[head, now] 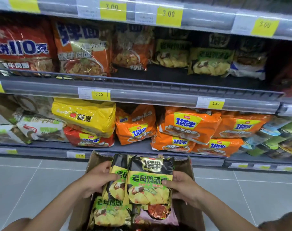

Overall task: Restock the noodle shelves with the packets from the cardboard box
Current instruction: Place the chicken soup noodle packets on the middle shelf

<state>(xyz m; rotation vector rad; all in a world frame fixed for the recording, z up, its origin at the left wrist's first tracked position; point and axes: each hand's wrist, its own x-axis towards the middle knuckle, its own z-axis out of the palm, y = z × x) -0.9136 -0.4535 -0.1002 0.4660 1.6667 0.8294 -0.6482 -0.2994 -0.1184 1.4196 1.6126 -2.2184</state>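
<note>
Ahead, noodle shelves (142, 84) rise stocked with orange packets (190, 125). Below them sits the open cardboard box (185, 165), holding black-and-yellow packets (150, 185). Left hand (97, 179) and right hand (181, 185), apart, clamp opposite sides of two of them, held upright.

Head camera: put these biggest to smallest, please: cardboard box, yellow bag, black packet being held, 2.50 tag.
1. cardboard box
2. yellow bag and black packet look alike; the packet is nearer, so unranked
3. 2.50 tag
</note>
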